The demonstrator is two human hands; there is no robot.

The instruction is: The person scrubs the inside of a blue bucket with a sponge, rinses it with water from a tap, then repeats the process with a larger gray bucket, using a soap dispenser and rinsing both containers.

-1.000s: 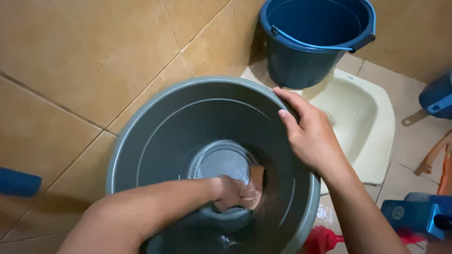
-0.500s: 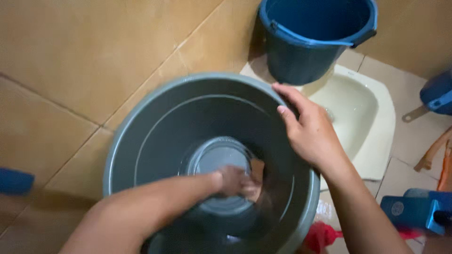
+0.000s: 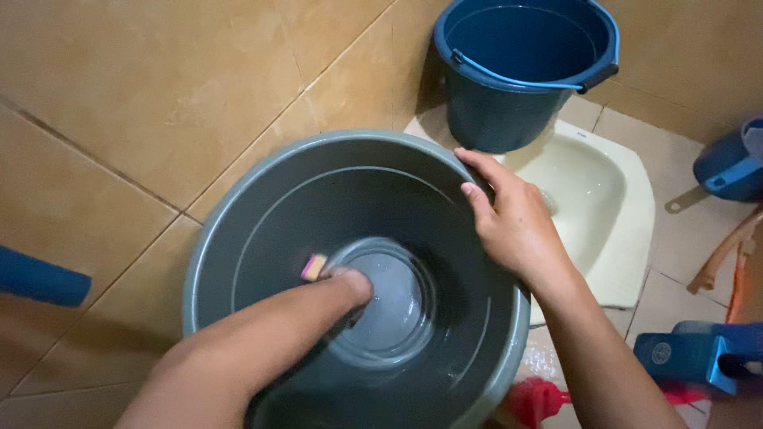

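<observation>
My left hand (image 3: 346, 287) is pressing a sponge (image 3: 313, 267) into the basin (image 3: 262, 214), grip clenched on it; my right hand (image 3: 509, 226) is grasping the rim.

Home bathroom or washroom: tan glazed wall tiles (image 3: 159, 87), cream squat toilet pan (image 3: 612, 214) set in floor, blue water bucket (image 3: 520, 71) beside it, large grey plastic basin (image 3: 278, 206) on floor
</observation>
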